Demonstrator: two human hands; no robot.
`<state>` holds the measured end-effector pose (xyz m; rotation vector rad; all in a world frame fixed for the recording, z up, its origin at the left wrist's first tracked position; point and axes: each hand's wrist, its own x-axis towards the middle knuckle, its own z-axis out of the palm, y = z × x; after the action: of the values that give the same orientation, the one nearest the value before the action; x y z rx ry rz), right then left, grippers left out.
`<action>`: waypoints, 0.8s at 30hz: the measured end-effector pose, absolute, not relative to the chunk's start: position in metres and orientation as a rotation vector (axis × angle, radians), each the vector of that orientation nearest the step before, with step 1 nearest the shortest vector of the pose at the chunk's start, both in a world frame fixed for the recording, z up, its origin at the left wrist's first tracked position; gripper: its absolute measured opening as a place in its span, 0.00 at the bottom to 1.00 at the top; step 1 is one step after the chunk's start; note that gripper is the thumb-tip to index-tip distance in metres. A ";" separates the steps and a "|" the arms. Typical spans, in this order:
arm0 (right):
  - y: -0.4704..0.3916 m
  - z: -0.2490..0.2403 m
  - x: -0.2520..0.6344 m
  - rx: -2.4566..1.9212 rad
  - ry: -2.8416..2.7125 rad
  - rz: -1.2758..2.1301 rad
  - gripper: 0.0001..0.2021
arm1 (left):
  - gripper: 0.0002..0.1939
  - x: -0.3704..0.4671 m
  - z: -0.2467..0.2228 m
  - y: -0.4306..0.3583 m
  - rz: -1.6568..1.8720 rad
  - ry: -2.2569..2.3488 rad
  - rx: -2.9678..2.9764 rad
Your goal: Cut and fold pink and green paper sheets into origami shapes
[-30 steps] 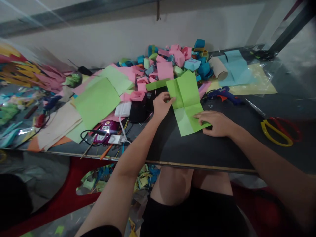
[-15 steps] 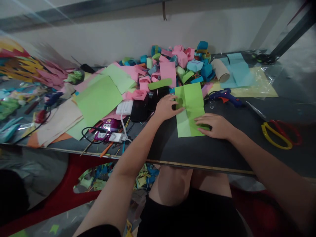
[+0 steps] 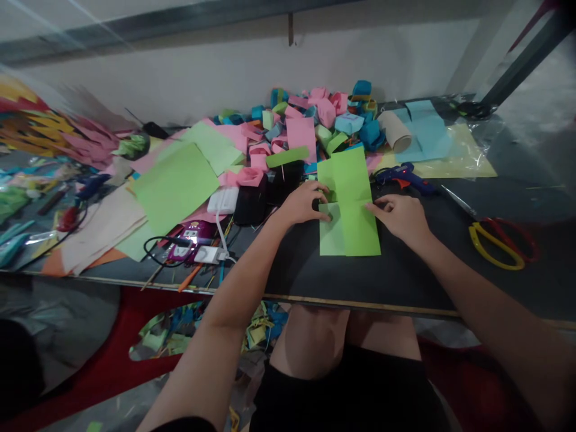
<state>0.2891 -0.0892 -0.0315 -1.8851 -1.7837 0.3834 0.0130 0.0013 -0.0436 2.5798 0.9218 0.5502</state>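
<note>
A creased green sheet of paper [image 3: 357, 204] lies on the dark table, with fold lines crossing near its middle. My left hand [image 3: 306, 204] rests at the sheet's left edge, fingers apart and curved, fingertips touching the paper. At the right edge, my right hand [image 3: 400, 217] has its thumb and fingers pinched together on the sheet's border near the crosswise crease. Behind the sheet is a pile of folded pink, blue and green paper pieces [image 3: 326, 112]. A blue glue gun [image 3: 407, 176] lies just beyond my right hand.
Scissors [image 3: 497, 243] with yellow and red handles lie to the right. A cardboard tube [image 3: 395, 130] sits behind the glue gun. Green sheets [image 3: 176, 187], a white charger [image 3: 224, 200] and a purple device [image 3: 191, 240] are on the left. The table's front edge [image 3: 360, 305] runs above my knees.
My right hand has moved off the sheet's lower right part to its right edge and closed its fingers there. My left hand's fingers have curled slightly. The view has shifted a little.
</note>
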 end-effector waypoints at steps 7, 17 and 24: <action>-0.082 -0.045 0.287 -1.606 -1.416 0.744 0.18 | 0.08 0.019 -0.047 -0.004 0.665 0.661 2.381; -0.074 -0.049 0.303 -1.248 -1.126 0.693 0.17 | 0.11 -0.007 -0.034 0.012 1.046 1.231 1.843; -0.077 -0.046 0.300 -1.181 -1.238 0.553 0.17 | 0.15 -0.040 -0.034 0.026 0.932 2.235 1.827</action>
<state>0.3004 -0.0773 -0.0465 -1.1809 -1.2378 0.5525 -0.0397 0.0260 -0.0342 1.8275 2.2346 0.9323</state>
